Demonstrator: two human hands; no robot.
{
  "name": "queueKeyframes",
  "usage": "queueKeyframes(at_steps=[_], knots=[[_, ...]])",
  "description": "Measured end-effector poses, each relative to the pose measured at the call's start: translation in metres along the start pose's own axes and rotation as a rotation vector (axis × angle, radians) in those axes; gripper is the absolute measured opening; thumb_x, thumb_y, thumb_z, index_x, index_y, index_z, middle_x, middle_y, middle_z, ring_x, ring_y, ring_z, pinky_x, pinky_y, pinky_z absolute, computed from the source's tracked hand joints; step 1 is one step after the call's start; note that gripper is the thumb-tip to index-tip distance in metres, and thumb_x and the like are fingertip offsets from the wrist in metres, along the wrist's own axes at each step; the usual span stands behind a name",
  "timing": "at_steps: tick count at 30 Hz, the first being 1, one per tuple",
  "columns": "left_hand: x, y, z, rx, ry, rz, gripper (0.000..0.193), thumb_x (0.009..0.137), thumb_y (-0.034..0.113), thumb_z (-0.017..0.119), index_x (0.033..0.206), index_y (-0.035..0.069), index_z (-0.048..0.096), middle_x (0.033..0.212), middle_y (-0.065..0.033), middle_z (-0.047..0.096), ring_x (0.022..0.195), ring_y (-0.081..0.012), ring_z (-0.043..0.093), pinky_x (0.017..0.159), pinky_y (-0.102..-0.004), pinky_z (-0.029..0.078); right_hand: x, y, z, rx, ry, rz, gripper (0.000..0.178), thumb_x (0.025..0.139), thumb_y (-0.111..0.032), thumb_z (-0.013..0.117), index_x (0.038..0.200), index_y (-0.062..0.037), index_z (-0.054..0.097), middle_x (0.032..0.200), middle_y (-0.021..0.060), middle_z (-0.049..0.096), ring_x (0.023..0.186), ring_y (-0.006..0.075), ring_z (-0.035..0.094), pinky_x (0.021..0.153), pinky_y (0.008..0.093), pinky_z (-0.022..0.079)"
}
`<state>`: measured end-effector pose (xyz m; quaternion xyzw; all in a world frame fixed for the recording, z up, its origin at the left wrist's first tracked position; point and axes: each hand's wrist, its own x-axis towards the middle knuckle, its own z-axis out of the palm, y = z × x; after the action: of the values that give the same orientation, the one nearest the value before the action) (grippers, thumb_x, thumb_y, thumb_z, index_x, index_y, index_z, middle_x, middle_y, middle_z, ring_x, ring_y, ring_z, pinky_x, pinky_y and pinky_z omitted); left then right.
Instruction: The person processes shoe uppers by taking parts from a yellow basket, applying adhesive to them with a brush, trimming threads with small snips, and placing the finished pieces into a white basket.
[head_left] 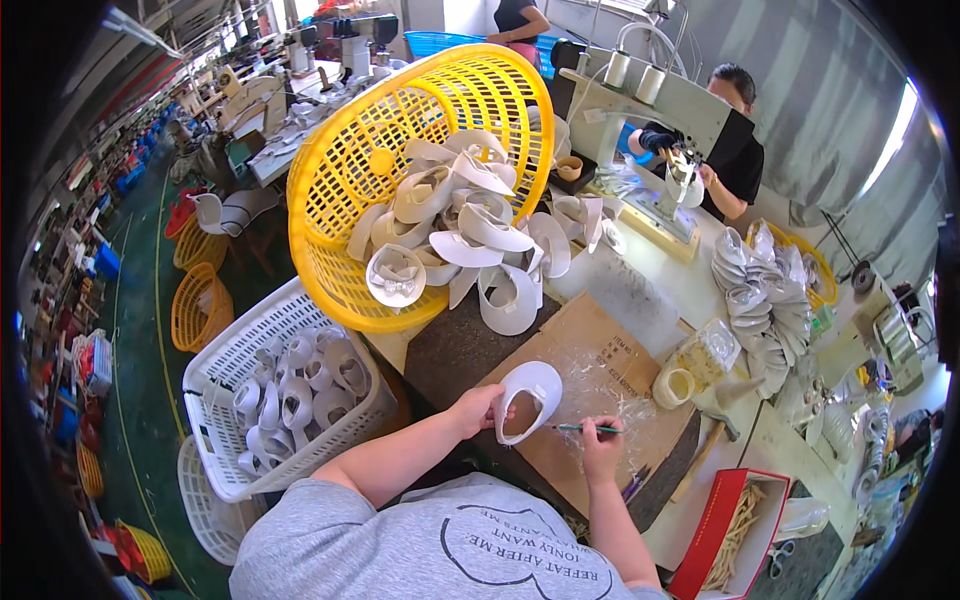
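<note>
My left hand is closed on the rim of a white shoe upper, whose oval opening faces up. In my right hand is a thin green-handled brush or pen, its tip close to the upper's lower edge; whether it touches I cannot tell. Both hands are over a brown cardboard sheet marked with whitish smears. Beyond them a tipped yellow basket spills a heap of similar white uppers toward the cardboard.
To the left a white basket holds more white pieces. At right are a small jar, a hammer and a red box of wooden sticks. A co-worker sits at a sewing machine, near stacked uppers.
</note>
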<state>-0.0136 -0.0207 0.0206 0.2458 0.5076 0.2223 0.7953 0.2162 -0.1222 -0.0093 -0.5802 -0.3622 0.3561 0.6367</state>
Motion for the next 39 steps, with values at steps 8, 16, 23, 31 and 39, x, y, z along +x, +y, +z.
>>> queueKeyframes(at_steps=[8, 16, 23, 31, 39], knots=[[-0.055, -0.031, 0.005, -0.349, -0.127, 0.218, 0.029, 0.09, 0.025, 0.043, 0.108, 0.008, 0.059, 0.099, -0.0056, 0.064, 0.09, -0.0166, 0.061, 0.082, -0.0346, 0.048, -0.006, -0.013, -0.032, 0.107, 0.015, 0.114, 0.016, 0.087, -0.012, 0.06, 0.09, -0.0055, 0.045, 0.086, 0.0087, 0.056, 0.08, 0.016, 0.058, 0.072, 0.0297, 0.052], [-0.116, -0.065, -0.075, -0.631, 0.327, 0.553, 0.029, 0.081, 0.004, 0.044, 0.109, 0.006, 0.052, 0.102, -0.0083, 0.059, 0.096, -0.0216, 0.057, 0.087, -0.0385, 0.044, -0.015, -0.025, 0.004, 0.104, -0.23, 0.149, 0.017, 0.089, -0.016, 0.059, 0.092, -0.0062, 0.046, 0.09, 0.009, 0.056, 0.083, 0.0166, 0.058, 0.075, 0.0291, 0.053], [-0.161, -0.103, -0.206, -0.79, 0.746, 0.668, 0.037, 0.078, 0.005, 0.044, 0.114, 0.006, 0.05, 0.1, -0.0083, 0.059, 0.091, -0.02, 0.059, 0.08, -0.0367, 0.047, -0.012, -0.036, 0.055, -0.043, -0.355, 0.122, 0.019, 0.089, -0.019, 0.058, 0.093, -0.0059, 0.045, 0.092, 0.0099, 0.057, 0.085, 0.0166, 0.058, 0.076, 0.0282, 0.052], [-0.174, -0.136, -0.407, -0.962, 1.248, 0.847, 0.035, 0.083, 0.018, 0.046, 0.112, 0.001, 0.051, 0.104, -0.0104, 0.057, 0.094, -0.021, 0.056, 0.083, -0.0337, 0.045, -0.029, -0.037, 0.174, -0.156, -0.392, 0.163, 0.019, 0.09, -0.021, 0.058, 0.094, -0.0071, 0.046, 0.09, 0.0102, 0.058, 0.085, 0.0171, 0.059, 0.074, 0.0277, 0.052], [-0.205, -0.103, -0.546, -1.225, 1.178, 0.904, 0.045, 0.084, 0.034, 0.056, 0.114, 0.0, 0.053, 0.11, -0.0116, 0.057, 0.101, -0.0196, 0.054, 0.088, -0.033, 0.042, -0.032, -0.036, 0.279, -0.277, -0.512, 0.154, 0.017, 0.09, -0.017, 0.057, 0.092, -0.0054, 0.046, 0.09, 0.0109, 0.058, 0.085, 0.0165, 0.059, 0.071, 0.0284, 0.052]])
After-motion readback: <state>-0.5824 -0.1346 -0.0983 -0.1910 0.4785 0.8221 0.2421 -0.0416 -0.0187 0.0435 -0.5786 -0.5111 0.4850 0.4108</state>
